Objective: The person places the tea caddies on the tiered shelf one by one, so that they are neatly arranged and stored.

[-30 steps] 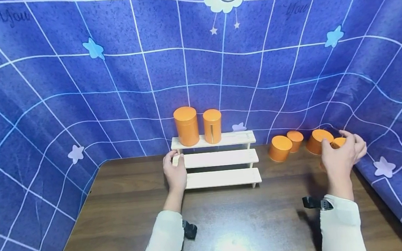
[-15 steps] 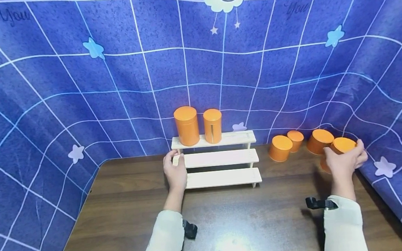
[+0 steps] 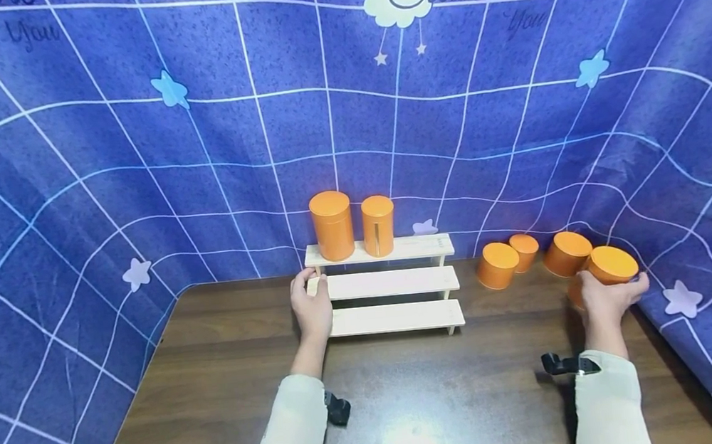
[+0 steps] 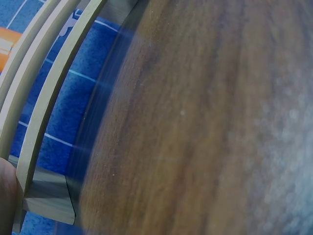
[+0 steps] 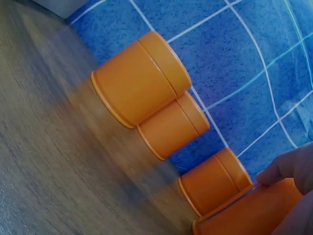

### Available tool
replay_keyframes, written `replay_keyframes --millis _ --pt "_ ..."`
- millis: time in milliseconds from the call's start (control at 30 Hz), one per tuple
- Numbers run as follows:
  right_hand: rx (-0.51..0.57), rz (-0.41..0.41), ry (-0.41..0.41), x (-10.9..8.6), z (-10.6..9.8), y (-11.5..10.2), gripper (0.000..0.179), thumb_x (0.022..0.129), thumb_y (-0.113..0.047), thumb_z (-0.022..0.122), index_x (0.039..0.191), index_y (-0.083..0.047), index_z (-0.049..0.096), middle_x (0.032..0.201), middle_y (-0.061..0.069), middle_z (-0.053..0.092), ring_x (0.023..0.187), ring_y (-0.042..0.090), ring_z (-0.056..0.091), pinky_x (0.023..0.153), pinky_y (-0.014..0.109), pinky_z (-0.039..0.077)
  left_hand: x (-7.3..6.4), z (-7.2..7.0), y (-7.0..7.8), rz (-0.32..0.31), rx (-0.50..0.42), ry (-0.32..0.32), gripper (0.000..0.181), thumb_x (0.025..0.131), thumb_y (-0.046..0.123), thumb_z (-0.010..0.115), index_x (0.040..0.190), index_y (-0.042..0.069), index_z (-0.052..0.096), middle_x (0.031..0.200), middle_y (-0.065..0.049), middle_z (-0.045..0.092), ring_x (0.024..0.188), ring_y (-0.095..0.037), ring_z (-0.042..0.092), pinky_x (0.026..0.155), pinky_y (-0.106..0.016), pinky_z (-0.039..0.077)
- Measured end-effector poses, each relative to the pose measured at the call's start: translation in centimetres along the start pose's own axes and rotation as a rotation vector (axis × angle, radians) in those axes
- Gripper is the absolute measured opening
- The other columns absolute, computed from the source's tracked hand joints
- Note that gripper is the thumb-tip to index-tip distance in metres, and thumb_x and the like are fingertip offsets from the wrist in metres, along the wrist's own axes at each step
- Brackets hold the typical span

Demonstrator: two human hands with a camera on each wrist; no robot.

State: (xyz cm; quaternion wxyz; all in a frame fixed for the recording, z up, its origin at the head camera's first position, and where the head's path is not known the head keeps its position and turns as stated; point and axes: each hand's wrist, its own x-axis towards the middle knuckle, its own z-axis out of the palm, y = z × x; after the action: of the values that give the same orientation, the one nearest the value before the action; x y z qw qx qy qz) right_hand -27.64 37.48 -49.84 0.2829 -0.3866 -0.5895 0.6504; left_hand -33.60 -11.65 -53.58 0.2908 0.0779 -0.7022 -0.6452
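A pale wooden three-tier shelf (image 3: 394, 282) stands at the back of the table. My left hand (image 3: 311, 308) holds its left end, thumb in front; a fingertip (image 4: 7, 196) shows against the shelf's edge in the left wrist view. On the top tier stand a wide orange canister (image 3: 332, 228) and a slimmer orange canister (image 3: 378, 225). At the far right, my right hand (image 3: 607, 301) grips an upright orange tin (image 3: 614, 263), its thumb on the near left side. In the right wrist view this tin (image 5: 254, 210) has a seam down its side, and fingers partly cover it.
Three shorter orange tins stand between the shelf and my right hand: one in front (image 3: 497, 266), a small one (image 3: 524, 253) behind it, another (image 3: 567, 254) beside the gripped tin. A blue gridded curtain (image 3: 345, 108) borders the wooden table (image 3: 240, 419).
My right hand has lowered and closed round the rightmost tin, whose top is now more visible. The left hand stays at the shelf.
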Motion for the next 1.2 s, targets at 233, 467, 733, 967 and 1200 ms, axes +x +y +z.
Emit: replay_keyframes --millis 233,467,733,967,1200 --pt "0.068 0.012 0.023 0.1 0.4 0.2 0.092 0.086 0.0 0.069 0.159 -0.025 0.02 0.169 -0.001 0.025 0.15 0.011 0.032 0.127 0.02 0.028 -0.1 -0.1 0.2 0.008 0.001 0.004 0.026 0.097 0.004 0.07 0.122 -0.001 0.068 0.12 -0.02 0.063 0.126 -0.033 0.058 0.121 -0.047 0.039" --pt "0.146 -0.031 0.035 -0.3 0.5 -0.7 0.088 0.085 0.0 0.073 0.157 -0.024 0.029 0.165 -0.005 0.033 0.146 0.01 0.036 0.125 0.018 0.029 -0.2 -0.1 0.4 0.012 -0.004 0.005 0.026 0.097 0.003 0.07 0.122 -0.002 0.069 0.121 -0.022 0.063 0.128 -0.035 0.058 0.122 -0.049 0.038" --pt "0.066 -0.053 0.008 -1.1 0.6 -1.9 0.088 0.086 -0.014 0.08 0.159 -0.024 0.033 0.164 -0.007 0.036 0.149 0.01 0.035 0.128 0.02 0.025 -0.2 0.0 0.2 0.017 -0.002 0.003 0.026 0.097 0.002 0.07 0.122 -0.001 0.069 0.121 -0.021 0.064 0.128 -0.035 0.058 0.122 -0.049 0.037" --pt "-0.049 -0.103 -0.074 -2.2 0.9 -3.0 0.085 0.087 -0.019 0.08 0.16 -0.019 0.034 0.154 -0.005 0.043 0.146 0.016 0.04 0.129 0.025 0.03 -0.3 -0.1 0.5 0.016 -0.013 0.002 0.026 0.097 0.002 0.07 0.122 -0.002 0.069 0.12 -0.023 0.064 0.128 -0.037 0.058 0.122 -0.049 0.037" --pt "-0.117 -0.163 -0.124 -3.1 1.3 -3.7 0.082 0.09 -0.022 0.078 0.159 -0.015 0.036 0.15 -0.001 0.045 0.145 0.02 0.042 0.129 0.03 0.032 -0.4 -0.1 0.5 0.022 -0.019 0.003 0.025 0.096 0.001 0.07 0.121 -0.003 0.069 0.119 -0.023 0.064 0.127 -0.036 0.058 0.122 -0.049 0.038"
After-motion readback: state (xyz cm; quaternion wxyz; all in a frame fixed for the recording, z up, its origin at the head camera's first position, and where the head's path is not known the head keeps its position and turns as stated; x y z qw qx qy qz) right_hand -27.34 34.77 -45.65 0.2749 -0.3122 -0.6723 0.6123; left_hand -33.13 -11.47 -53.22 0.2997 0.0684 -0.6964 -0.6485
